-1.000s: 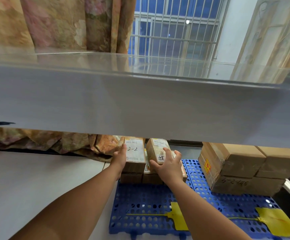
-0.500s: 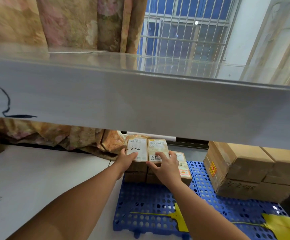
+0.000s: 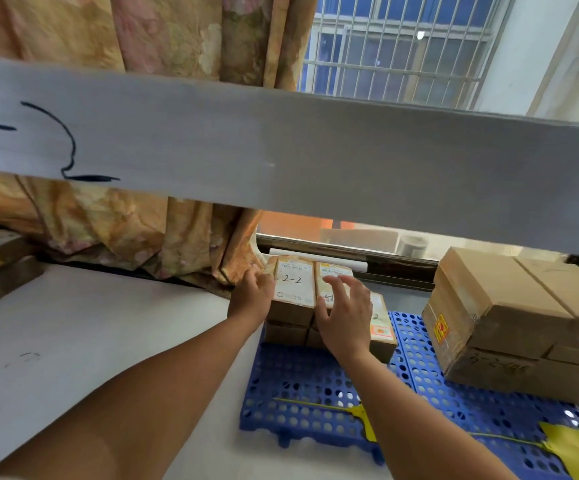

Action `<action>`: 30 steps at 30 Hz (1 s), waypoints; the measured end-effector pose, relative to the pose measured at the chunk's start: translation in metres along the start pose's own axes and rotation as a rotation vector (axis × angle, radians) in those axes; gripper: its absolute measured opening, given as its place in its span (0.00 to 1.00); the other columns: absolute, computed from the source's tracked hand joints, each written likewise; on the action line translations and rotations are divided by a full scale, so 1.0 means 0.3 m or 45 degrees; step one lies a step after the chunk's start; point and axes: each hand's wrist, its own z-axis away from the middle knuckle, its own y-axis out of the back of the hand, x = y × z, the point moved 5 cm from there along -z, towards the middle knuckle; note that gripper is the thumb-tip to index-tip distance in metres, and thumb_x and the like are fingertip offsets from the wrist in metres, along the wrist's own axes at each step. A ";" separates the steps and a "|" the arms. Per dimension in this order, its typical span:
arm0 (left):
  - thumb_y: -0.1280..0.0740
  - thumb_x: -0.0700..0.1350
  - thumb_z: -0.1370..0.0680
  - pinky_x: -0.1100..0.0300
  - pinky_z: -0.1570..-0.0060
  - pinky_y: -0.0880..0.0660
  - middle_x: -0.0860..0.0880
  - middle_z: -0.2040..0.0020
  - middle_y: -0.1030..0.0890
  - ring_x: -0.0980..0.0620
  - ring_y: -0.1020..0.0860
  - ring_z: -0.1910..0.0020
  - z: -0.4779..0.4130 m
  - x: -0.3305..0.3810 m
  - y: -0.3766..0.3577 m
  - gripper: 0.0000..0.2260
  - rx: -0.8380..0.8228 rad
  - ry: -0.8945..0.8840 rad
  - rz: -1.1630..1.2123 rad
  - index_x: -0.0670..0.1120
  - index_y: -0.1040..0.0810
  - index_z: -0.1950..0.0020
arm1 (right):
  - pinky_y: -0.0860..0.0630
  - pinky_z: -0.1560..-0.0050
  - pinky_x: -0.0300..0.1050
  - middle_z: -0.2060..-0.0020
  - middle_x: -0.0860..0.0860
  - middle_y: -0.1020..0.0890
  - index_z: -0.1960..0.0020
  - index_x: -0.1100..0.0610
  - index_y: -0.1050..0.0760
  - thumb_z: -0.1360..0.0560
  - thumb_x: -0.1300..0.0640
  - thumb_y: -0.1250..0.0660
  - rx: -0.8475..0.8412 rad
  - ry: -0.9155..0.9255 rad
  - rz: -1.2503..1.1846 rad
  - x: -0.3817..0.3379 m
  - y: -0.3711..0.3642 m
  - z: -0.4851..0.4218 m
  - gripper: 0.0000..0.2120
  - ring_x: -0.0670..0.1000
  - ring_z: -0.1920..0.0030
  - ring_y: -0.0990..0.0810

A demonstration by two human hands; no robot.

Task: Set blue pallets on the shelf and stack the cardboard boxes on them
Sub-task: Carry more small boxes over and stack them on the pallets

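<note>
The left hand (image 3: 251, 296) lies with relaxed fingers against the left side of the box marked 2-2 (image 3: 295, 284) and grips nothing. The right hand (image 3: 345, 317) is spread wide with straight fingers over the near end of the neighbouring box (image 3: 333, 271); whether it actually touches the label I cannot tell. These two small boxes sit side by side, touching, on a lower layer (image 3: 286, 332), with one more low box (image 3: 383, 329) just beside them on the right. The little stack stands at the back left of a blue pallet (image 3: 302, 386), which rests on the white shelf (image 3: 90, 334).

The cartons look taped, square-edged and stiff, and probably light enough for one hand each. Their paper labels seem smooth, so a flat palm on top may slide. The long sides are the better hold, thumb on one and fingers on the other. The stack is narrow, and a sideways shove could push the top pair off the layer beneath.

Further right, a second blue pallet (image 3: 471, 403) carries large cardboard boxes (image 3: 509, 313). These likely weigh more and want both hands at opposite lower edges
</note>
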 end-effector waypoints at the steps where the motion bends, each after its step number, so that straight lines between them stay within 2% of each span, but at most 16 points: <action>1: 0.43 0.51 0.19 0.54 0.46 0.26 0.45 0.35 0.24 0.44 0.25 0.40 0.011 0.008 0.030 0.19 0.063 -0.103 -0.146 0.47 0.31 0.29 | 0.30 0.38 0.55 0.40 0.55 0.25 0.39 0.54 0.25 0.26 0.56 0.33 0.027 0.057 -0.015 -0.027 -0.003 0.004 0.16 0.57 0.38 0.29; 3: 0.42 0.47 0.19 0.53 0.47 0.24 0.45 0.37 0.23 0.44 0.25 0.40 0.027 0.010 0.085 0.16 0.150 -0.305 -0.391 0.48 0.26 0.33 | 0.25 0.45 0.54 0.46 0.56 0.22 0.42 0.56 0.23 0.28 0.59 0.32 0.056 0.172 -0.043 -0.083 -0.009 0.002 0.14 0.58 0.44 0.25; 5: 0.41 0.45 0.20 0.53 0.48 0.23 0.45 0.39 0.22 0.44 0.26 0.41 0.037 -0.003 0.143 0.14 0.206 -0.435 -0.519 0.47 0.22 0.37 | 0.24 0.48 0.52 0.48 0.56 0.21 0.44 0.56 0.22 0.28 0.60 0.31 0.068 0.260 -0.045 -0.145 -0.018 -0.006 0.13 0.58 0.47 0.23; 9: 0.40 0.44 0.20 0.56 0.53 0.26 0.46 0.41 0.21 0.45 0.25 0.44 0.058 -0.065 0.277 0.11 0.267 -0.542 -0.685 0.44 0.18 0.46 | 0.23 0.52 0.48 0.48 0.55 0.21 0.43 0.56 0.23 0.25 0.60 0.34 -0.079 0.315 -0.093 -0.296 -0.077 -0.001 0.11 0.56 0.49 0.22; 13: 0.40 0.43 0.22 0.54 0.50 0.26 0.47 0.41 0.22 0.46 0.27 0.41 0.086 -0.201 0.466 0.11 0.268 -0.387 -0.726 0.45 0.18 0.48 | 0.23 0.55 0.48 0.48 0.53 0.21 0.41 0.56 0.24 0.25 0.60 0.36 -0.245 0.392 -0.160 -0.499 -0.189 0.071 0.13 0.56 0.50 0.22; 16: 0.41 0.43 0.22 0.54 0.48 0.26 0.46 0.42 0.22 0.46 0.27 0.42 0.107 -0.318 0.662 0.12 0.301 -0.287 -0.781 0.44 0.18 0.49 | 0.23 0.51 0.47 0.46 0.51 0.21 0.40 0.54 0.24 0.25 0.58 0.37 -0.352 0.420 -0.199 -0.679 -0.285 0.131 0.14 0.53 0.48 0.22; 18: 0.42 0.43 0.22 0.55 0.51 0.24 0.44 0.45 0.22 0.45 0.26 0.46 0.117 -0.394 0.797 0.13 0.325 -0.237 -0.830 0.42 0.19 0.50 | 0.23 0.50 0.47 0.47 0.50 0.21 0.42 0.53 0.24 0.25 0.57 0.37 -0.460 0.395 -0.240 -0.794 -0.350 0.167 0.13 0.52 0.48 0.21; 21: 0.43 0.42 0.22 0.56 0.58 0.26 0.43 0.52 0.23 0.44 0.24 0.52 0.139 -0.515 0.996 0.12 0.280 -0.169 -0.888 0.42 0.21 0.57 | 0.25 0.50 0.45 0.46 0.50 0.21 0.41 0.51 0.24 0.24 0.55 0.38 -0.687 0.422 -0.131 -0.978 -0.466 0.253 0.13 0.52 0.46 0.22; 23: 0.42 0.42 0.23 0.56 0.58 0.26 0.44 0.52 0.23 0.44 0.24 0.53 0.151 -0.596 1.102 0.11 0.229 -0.138 -0.905 0.44 0.21 0.57 | 0.26 0.50 0.44 0.45 0.50 0.22 0.40 0.50 0.24 0.24 0.54 0.39 -0.777 0.440 -0.074 -1.082 -0.531 0.313 0.13 0.53 0.45 0.23; 30: 0.41 0.45 0.21 0.53 0.52 0.21 0.46 0.48 0.22 0.46 0.23 0.52 0.186 -0.840 1.410 0.11 0.215 -0.059 -0.945 0.46 0.19 0.52 | 0.25 0.48 0.45 0.42 0.51 0.23 0.38 0.48 0.27 0.24 0.53 0.40 -0.862 0.437 -0.086 -1.391 -0.728 0.454 0.15 0.53 0.44 0.23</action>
